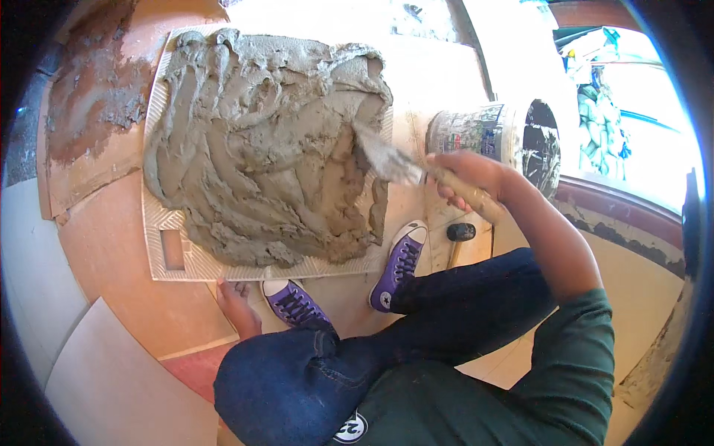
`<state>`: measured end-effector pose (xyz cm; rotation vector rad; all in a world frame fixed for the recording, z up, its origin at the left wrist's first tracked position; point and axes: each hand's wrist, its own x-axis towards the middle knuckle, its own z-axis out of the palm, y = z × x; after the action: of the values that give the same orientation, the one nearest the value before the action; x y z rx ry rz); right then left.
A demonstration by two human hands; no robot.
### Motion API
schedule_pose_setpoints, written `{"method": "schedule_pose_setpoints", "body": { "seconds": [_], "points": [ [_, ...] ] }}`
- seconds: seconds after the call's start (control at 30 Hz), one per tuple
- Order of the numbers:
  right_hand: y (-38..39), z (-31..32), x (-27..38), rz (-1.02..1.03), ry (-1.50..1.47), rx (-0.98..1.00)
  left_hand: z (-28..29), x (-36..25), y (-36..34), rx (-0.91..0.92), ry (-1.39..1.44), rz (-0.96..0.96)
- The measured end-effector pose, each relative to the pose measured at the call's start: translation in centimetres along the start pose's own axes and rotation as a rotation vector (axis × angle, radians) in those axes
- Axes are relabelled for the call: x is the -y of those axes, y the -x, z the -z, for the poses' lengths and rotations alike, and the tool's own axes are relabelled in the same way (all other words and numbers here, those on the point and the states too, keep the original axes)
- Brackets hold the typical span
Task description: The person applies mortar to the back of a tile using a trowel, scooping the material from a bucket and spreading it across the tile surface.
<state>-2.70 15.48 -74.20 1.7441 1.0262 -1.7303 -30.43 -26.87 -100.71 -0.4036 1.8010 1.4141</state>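
Note:
My right hand (pixel 476 178) is closed round the wooden handle of a trowel (pixel 390 160). Its smeared metal blade touches the right part of a thick layer of wet grey mortar (pixel 260 149). The mortar covers most of the ribbed back of a large pale tile (pixel 158 227), spread in uneven ridges, with bare ribs showing along the left and lower edges. At the tile's lower edge is my left hand (pixel 238 306), its thumb and fingers closed on the rim; the fingertips are partly hidden.
A mortar-stained bucket (pixel 476 130) lies on its side at the right, near a black-headed mallet (pixel 461 232). My purple shoes (pixel 401 264) stand close to the tile's lower edge. Other tiles or boards (pixel 111 267) lie at the left, one (pixel 97 111) smeared with mortar.

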Motion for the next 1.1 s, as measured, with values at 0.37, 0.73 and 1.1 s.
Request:
{"method": "schedule_pose_setpoints", "body": {
  "seconds": [0.37,0.73,1.1],
  "points": [
    [0.1,0.9,-3.4,0.135,-0.028,-0.135,-1.2,-0.9,1.2,-0.035,0.005,-0.028],
    [3.9,-5.0,-1.2,-0.066,0.393,-0.004,-1.3,-2.1,1.3,-0.069,-0.009,-0.006],
    [-1.9,-11.6,3.0,0.629,1.395,-0.21,0.3,0.2,-0.2,-0.023,-0.028,0.0]
  ]
}}
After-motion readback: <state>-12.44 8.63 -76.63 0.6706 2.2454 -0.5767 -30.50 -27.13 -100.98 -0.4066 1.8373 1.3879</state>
